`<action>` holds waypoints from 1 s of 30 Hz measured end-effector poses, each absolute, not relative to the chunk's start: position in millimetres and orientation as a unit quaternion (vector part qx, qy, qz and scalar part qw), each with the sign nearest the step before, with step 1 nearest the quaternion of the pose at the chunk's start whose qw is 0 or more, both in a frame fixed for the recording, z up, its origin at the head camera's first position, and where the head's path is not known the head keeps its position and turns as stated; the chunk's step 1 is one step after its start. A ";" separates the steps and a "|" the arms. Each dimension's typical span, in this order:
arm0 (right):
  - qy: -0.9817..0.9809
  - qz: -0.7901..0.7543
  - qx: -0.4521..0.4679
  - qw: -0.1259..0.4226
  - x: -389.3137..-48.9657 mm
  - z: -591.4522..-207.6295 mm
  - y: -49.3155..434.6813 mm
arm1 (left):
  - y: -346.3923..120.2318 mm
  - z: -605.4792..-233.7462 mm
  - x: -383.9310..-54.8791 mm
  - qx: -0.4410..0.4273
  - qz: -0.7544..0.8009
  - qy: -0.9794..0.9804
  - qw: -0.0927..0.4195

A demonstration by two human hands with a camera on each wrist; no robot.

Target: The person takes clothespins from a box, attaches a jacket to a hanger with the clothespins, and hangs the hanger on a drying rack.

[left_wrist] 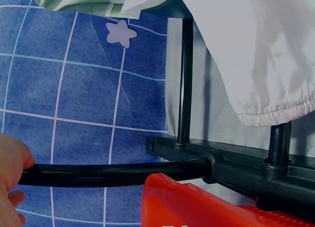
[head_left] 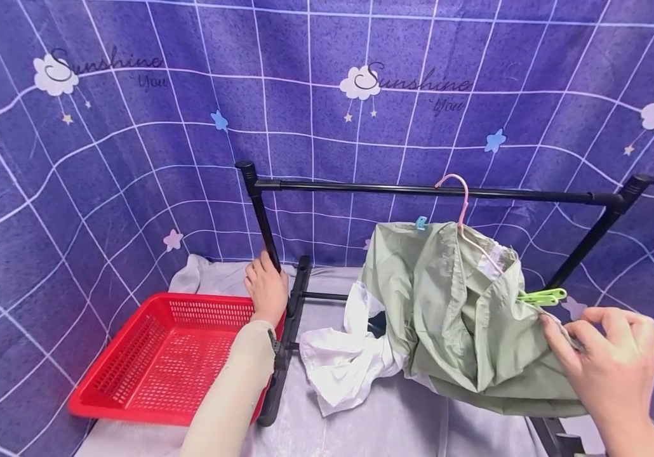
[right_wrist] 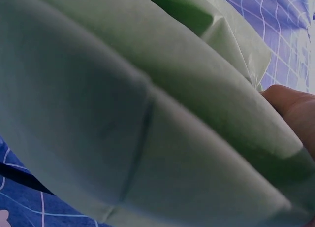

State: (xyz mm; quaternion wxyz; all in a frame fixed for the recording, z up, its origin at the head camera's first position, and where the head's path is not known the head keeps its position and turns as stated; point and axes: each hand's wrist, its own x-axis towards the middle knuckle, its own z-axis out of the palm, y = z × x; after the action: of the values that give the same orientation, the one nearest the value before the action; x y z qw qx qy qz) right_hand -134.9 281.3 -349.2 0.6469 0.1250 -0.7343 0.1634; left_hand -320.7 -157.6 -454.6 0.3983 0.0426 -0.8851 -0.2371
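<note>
A pale green jacket (head_left: pixel 418 298) hangs bunched from a pink hanger (head_left: pixel 465 197) hooked over the black rail. A white sleeve-like part (head_left: pixel 344 365) with a gathered hem droops from its left side. Blue (head_left: pixel 421 223) and green (head_left: pixel 543 297) clothespins are clipped on its top edge. My right hand (head_left: pixel 618 355) pinches the jacket's right edge just below the green clothespin; in the right wrist view the fabric hides most of the fingers. My left hand (head_left: pixel 268 289) grips the left post of the black clothes rack (head_left: pixel 361 187), its fingers also seen around the tube in the left wrist view.
A red perforated basket (head_left: pixel 158 304) stands left of the rack, beneath my left forearm. The rack's base bar (head_left: pixel 274 393) runs beside it on a pale cloth (head_left: pixel 401 425). Behind everything hangs a blue-purple grid-patterned curtain (head_left: pixel 304 95).
</note>
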 end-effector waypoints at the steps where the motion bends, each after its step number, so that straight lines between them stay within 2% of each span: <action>1: -0.734 0.165 0.125 0.647 -134.8 -348.2 279.5 | -157.9 -454.8 -320.7 0.042 -0.236 -0.885 0.398; 10: -0.738 0.171 0.131 0.639 -135.7 -342.7 268.9 | -158.5 -455.5 -320.8 0.046 -0.235 -0.886 0.396; 30: -0.755 0.163 0.129 0.622 -144.6 -360.1 275.7 | -157.7 -454.5 -320.5 0.055 -0.233 -0.893 0.380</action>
State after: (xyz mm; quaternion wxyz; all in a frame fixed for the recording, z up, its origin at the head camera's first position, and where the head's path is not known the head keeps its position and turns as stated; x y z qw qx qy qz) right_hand -144.6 275.7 -360.1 0.6218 0.1287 -0.7552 0.1628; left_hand -320.5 -157.7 -454.5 0.3804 0.0549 -0.8932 -0.2335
